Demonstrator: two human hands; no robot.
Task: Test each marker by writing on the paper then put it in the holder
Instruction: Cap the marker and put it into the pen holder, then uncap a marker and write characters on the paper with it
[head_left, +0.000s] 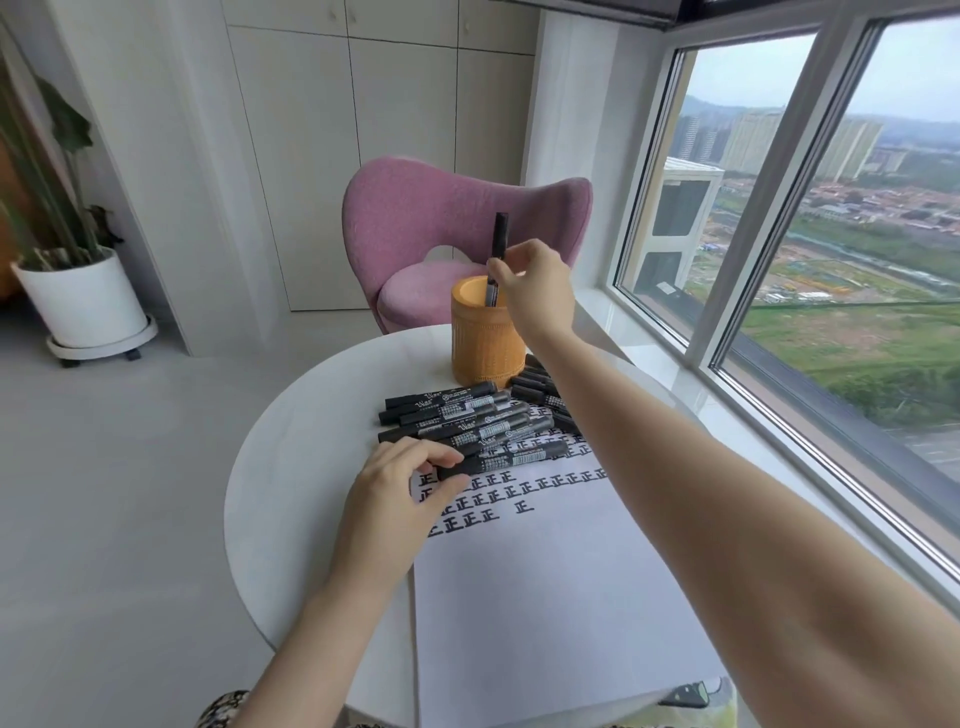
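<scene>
The upright marker (500, 244) is being held almost vertical, its lower end already dipping inside the mouth of the holder (485, 343) and its upper end standing well above the rim. It is being pinched at mid-barrel by the narrowly curled fingertips of the right hand (535, 291), which is reaching in from the holder's right. The coming move is judged to be a straight drop along the marker's long axis. The holder is standing at the far side of the table (291, 467), just beyond the pile of markers (457, 410) lying crosswise on the paper (545, 597). The nearest marker (504, 460) is being pinched at its left end by the left hand (400, 483).
</scene>
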